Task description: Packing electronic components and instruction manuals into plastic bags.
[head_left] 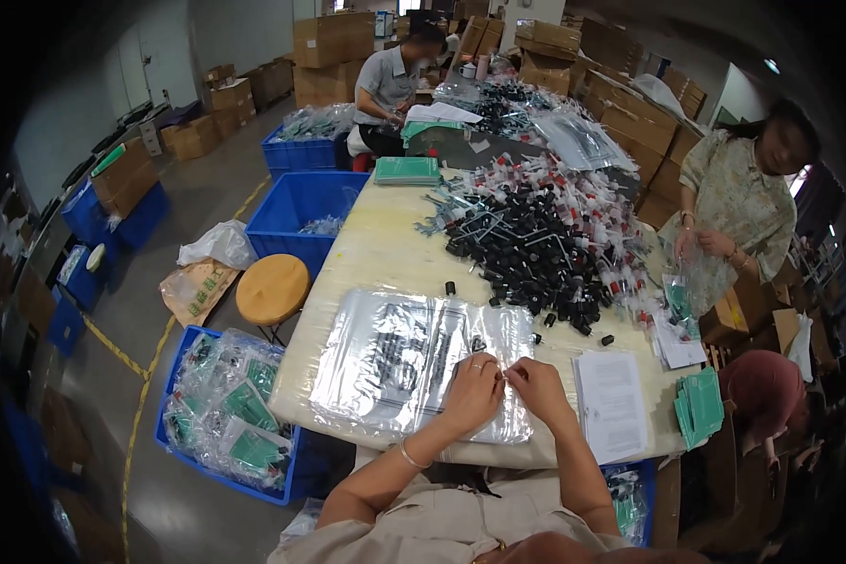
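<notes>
A stack of clear plastic bags [371, 362] with dark print lies flat on the pale padded table in front of me. My left hand [475, 393] rests over the right part of the stack, its fingers curled in. Beside it, my right hand [541, 389] has its fingertips pinched together, almost meeting the left fingers. A tiny pale bit shows between the two hands; I cannot tell whether it is a bag's edge. Just beyond the bags lies a large heap of black-capped pieces [536, 254] with metal rods, mixed with red-and-white pieces [620, 211].
Printed white sheets [613, 404] and green cards [698, 406] lie to the right. More green cards [407, 170] sit at the far left corner. Blue crates [226, 414] and a round stool [273, 288] stand at left. Co-workers are at the far end and right.
</notes>
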Demonstrator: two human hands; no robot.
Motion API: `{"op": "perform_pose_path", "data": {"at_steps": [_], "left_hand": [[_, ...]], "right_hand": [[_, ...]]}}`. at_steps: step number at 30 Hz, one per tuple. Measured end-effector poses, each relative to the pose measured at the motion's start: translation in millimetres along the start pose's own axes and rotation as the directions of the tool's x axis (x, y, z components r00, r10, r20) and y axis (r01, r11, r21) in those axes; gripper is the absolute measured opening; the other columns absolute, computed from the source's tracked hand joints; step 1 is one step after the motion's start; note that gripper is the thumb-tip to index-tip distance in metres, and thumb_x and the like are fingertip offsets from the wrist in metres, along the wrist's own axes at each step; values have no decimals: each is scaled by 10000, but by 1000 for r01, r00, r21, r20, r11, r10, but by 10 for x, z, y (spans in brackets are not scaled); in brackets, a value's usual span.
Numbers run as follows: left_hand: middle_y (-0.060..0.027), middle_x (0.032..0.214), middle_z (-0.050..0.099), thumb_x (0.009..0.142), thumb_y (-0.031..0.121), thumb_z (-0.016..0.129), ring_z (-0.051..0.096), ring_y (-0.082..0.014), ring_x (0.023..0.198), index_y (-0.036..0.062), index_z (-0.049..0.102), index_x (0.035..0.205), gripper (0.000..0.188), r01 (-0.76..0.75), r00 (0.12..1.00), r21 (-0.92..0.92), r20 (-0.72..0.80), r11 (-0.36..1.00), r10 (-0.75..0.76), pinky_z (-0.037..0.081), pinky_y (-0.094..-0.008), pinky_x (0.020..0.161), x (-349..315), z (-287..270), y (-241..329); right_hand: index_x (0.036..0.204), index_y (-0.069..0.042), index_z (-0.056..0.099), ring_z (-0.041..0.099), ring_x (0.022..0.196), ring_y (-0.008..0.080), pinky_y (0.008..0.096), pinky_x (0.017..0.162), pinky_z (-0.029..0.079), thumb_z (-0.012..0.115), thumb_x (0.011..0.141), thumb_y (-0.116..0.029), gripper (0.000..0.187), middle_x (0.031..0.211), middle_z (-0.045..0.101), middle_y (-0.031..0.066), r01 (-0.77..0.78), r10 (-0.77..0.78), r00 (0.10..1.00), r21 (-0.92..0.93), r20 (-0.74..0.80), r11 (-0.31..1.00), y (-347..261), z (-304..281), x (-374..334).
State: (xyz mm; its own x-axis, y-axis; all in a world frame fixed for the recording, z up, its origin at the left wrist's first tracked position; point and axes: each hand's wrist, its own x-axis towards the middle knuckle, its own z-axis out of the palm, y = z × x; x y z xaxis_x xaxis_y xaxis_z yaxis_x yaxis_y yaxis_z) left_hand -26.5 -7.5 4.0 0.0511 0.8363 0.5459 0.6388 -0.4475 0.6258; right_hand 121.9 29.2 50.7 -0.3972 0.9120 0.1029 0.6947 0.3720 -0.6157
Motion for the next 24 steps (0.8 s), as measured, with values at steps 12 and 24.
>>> {"op": "perform_pose_path", "data": {"at_steps": [12,24], "left_hand": [[-168,1085,557,771,243,632,582,-315,948,0,519,1129,447,203,956,-174,247,964,-156,473,-381,811,8,-513,153],[-62,777,635,867,69,551,583,-86,689,-14,603,1018,180,495,864,-462,351,736,-360,467,-241,600,95,-651,-91]], "right_hand": [[841,-13,601,507,530,50,189,477,401,595,883,-137,131,629,564,2,-265,29,941,683,337,681,-162,65,16],[850,-21,565,501,552,54,211,509,434,512,939,-202,209,693,560,6,-97,-87,971,703,221,704,-249,344,135]]}}
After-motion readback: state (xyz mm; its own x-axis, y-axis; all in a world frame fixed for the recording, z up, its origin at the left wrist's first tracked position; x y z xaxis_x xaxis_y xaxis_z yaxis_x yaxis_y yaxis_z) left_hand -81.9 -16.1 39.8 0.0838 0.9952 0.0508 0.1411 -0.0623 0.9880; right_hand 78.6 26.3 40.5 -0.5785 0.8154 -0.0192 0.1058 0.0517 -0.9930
